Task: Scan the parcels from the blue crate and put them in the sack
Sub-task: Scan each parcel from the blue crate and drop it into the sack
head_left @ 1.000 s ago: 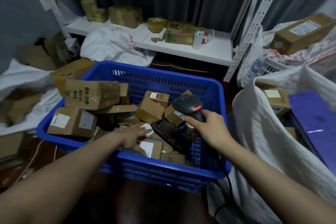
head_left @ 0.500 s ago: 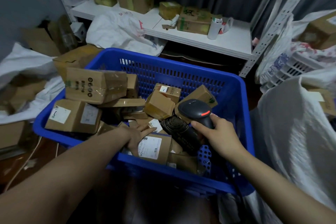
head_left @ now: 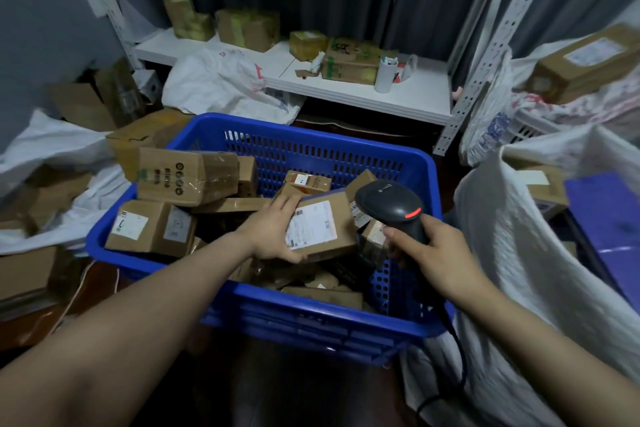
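Note:
A blue crate (head_left: pixel 322 152) sits in front of me, full of several brown cardboard parcels. My left hand (head_left: pixel 273 229) grips one small parcel (head_left: pixel 325 229) above the crate, its white label facing up. My right hand (head_left: pixel 433 256) holds a black barcode scanner (head_left: pixel 391 208) by its handle, the head right beside the parcel's right edge, a red light glowing on it. The white sack (head_left: pixel 519 270) stands open to the right of the crate, with a labelled box inside near its top.
A white shelf (head_left: pixel 346 87) behind the crate carries boxes and a white cup. Another white bag (head_left: pixel 221 83) hangs off it. Loose boxes and white sheeting lie at the left. A long box (head_left: pixel 585 62) rests on sacks at the far right. The scanner cable runs down by the crate's right corner.
My left hand has lifted a labelled parcel out of the crate and turned its label up. The scanner in my right hand has come up beside it.

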